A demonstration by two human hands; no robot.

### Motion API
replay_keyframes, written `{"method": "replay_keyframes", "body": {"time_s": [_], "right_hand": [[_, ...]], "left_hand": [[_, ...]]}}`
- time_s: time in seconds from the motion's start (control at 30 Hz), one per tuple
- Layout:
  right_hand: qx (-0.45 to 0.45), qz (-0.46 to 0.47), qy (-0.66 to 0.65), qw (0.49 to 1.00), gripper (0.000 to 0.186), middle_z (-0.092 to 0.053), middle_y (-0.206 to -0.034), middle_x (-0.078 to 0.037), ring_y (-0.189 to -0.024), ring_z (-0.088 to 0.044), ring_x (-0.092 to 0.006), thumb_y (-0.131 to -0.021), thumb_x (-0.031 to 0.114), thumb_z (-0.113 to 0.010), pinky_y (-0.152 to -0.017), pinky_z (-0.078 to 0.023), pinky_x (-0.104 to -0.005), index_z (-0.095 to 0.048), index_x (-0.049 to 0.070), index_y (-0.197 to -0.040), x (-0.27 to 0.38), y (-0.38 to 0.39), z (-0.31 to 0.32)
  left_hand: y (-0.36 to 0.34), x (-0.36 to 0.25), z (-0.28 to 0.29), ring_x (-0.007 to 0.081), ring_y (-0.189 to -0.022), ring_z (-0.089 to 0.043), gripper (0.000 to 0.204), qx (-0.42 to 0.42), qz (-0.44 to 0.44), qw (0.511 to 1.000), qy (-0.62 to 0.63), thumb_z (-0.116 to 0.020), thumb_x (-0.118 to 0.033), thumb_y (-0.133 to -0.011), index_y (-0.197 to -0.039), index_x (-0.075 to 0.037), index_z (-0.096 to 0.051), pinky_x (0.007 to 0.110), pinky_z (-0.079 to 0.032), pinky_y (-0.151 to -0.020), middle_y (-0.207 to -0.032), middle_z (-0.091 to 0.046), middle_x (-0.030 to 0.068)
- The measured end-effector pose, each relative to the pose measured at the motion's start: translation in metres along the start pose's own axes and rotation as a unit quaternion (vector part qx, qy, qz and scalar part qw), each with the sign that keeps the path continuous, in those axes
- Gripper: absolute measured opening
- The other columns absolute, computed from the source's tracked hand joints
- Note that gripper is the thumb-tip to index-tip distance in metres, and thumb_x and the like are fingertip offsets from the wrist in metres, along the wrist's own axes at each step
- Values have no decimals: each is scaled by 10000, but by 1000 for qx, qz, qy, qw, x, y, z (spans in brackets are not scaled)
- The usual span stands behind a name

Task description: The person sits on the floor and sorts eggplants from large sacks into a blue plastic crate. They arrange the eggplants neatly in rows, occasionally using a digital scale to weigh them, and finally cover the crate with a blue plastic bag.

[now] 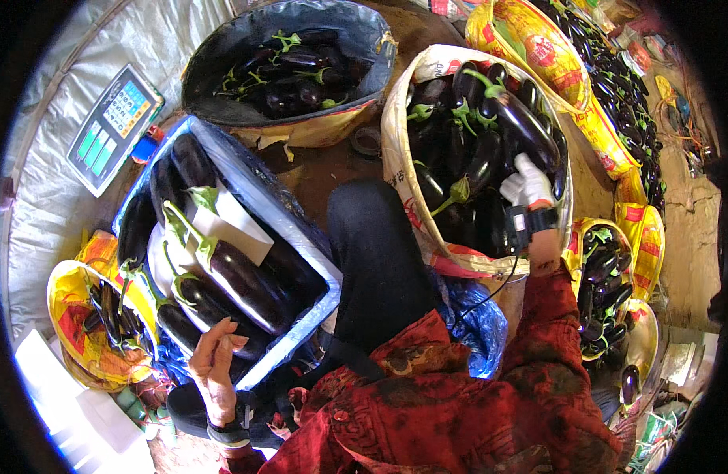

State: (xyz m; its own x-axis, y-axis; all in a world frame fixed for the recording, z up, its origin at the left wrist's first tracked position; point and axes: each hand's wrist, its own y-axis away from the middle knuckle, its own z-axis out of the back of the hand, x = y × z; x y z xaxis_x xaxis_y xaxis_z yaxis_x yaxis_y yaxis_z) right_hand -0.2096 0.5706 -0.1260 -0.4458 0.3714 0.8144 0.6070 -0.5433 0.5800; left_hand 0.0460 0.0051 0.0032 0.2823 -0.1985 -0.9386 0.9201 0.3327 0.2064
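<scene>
My right hand (527, 188), in a white glove, is at the blunt end of a long dark purple eggplant (523, 126) in a white sack-lined basket (395, 150). Its fingers are curled and partly hidden; the green stem points away from me. More eggplants fill the basket around it. My bare left hand (215, 359) holds nothing, its fingers apart over the near edge of a blue-lined crate (307, 320). Inside the crate, eggplants lie side by side, with a large glossy one (242, 284) on top, next to white paper (234, 229).
A scale display panel (115, 130) stands at the far left. Beyond the crate is a dark-lined basket (289, 118) of eggplants. Yellow sacks (530, 47) and an eggplant heap (624, 103) line the right. Another yellow sack (68, 316) sits at left; blue plastic (474, 324) lies near my right arm.
</scene>
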Motion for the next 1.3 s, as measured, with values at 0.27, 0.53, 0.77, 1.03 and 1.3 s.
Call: {"method": "replay_keyframes", "body": {"time_s": [0.27, 0.53, 0.77, 1.03, 1.3], "right_hand": [[-89, 256, 628, 730, 657, -665, -1139, -261, -1059, -645, -401, -776, 465, -691, -910, -515, -433, -618, -2, -1232, -35, 11, 11], [78, 1, 584, 808, 590, -720, -990, -201, -947, -694, -310, -738, 466, -794, -811, -548, -399, -700, -41, -1024, -48, 49, 39], [310, -246, -53, 917, 441, -659, -1140, -89, -1061, -602, -256, -872, 324, -708, -938, -482, -424, -605, 81, -1226, -19, 117, 49], [384, 56, 194, 901, 811, -614, -1245, -84, -1090, -616, -266, -725, 33, -770, -968, -499, -401, -404, 79, -1446, -11, 211, -34], [486, 597, 261, 582, 819, -392, -1522, -176, -1401, -394, -294, -780, 53, -752, -1153, -322, -403, -346, 8, -1490, 9, 331, -204]], "left_hand": [[-1, -14, -8, 171, -858, -674, 243, 26, 15, 999, -24, -555, -69, -954, -1144, 33, -668, 289, -518, -802, -967, -708, 119], [-15, -2, -19, 172, -848, -672, 257, 61, 23, 998, -14, -557, -108, -955, -1139, 28, -673, 281, -518, -794, -936, -705, 114], [-12, -6, -20, 163, -839, -683, 253, 63, 20, 998, -15, -559, -123, -960, -1134, 15, -681, 282, -518, -783, -934, -712, 95], [-24, -32, -29, 305, -940, -684, 507, 245, 117, 928, 256, -515, -332, -990, -1326, 48, -520, 401, -552, -870, -1104, -662, 218], [-18, -66, 0, 405, -970, -653, 745, 256, 51, 866, 427, -612, -412, -887, -1451, -2, -350, 447, -571, -747, -1210, -580, 301]]}}
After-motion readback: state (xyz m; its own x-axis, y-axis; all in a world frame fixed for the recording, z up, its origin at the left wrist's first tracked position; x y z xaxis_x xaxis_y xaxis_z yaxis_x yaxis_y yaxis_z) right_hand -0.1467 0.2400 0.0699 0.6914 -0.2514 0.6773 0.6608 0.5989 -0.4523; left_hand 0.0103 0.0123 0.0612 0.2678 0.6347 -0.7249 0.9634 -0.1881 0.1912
